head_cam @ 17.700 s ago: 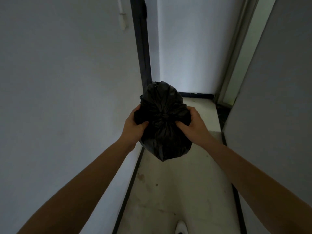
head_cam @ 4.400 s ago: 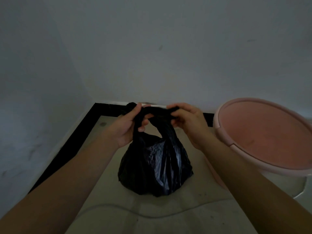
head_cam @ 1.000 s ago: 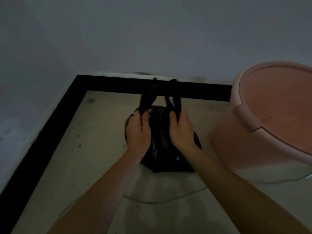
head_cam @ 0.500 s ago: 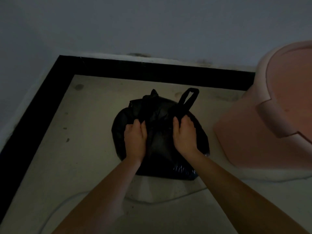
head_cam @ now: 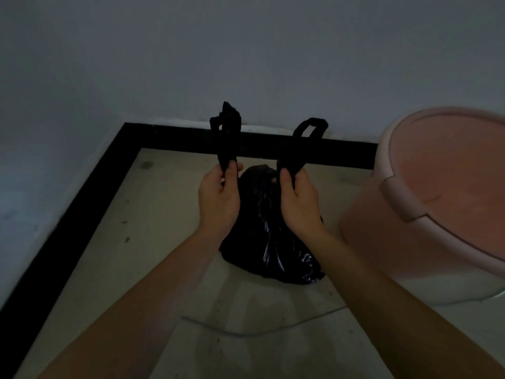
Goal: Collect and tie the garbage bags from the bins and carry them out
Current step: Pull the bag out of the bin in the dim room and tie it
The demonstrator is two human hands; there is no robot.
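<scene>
1. Position: black garbage bag (head_cam: 276, 250) sits on the floor (head_cam: 109, 255) close to its far edge, between the far-left corner and the pink bin (head_cam: 437, 201). The bin stands at the right edge of view, lid down. Bag and bin are just beside each other; contact cannot be confirmed in this dim light.
2. Left hand (head_cam: 218, 198): thumb and fingers pinch the base of the left handle (head_cam: 226, 135), and the strip stands up above the fist.
3. Right hand (head_cam: 299, 203): the same pinch on the base of the right handle (head_cam: 303, 143), whose loop is open at the top.
4. Key relation: the bag body lies directly under and between the two hands. The handles' long axes run upward, roughly parallel, side by side with a clear gap and not crossed. Each hand is equally near its own handle and neither leads.
5. Judgement: the step in hand is tying. No knot is formed between the handles, so the next move would need one strip brought across the other over the bag mouth.
6. Surroundings: black skirting (head_cam: 191, 139) runs along the far and left edges of the floor. A thin pale cable (head_cam: 246, 333) lies on the floor nearer the person than the bag.
7. Writing: none legible. Pale flecks low on the bag may be print or just glare.
</scene>
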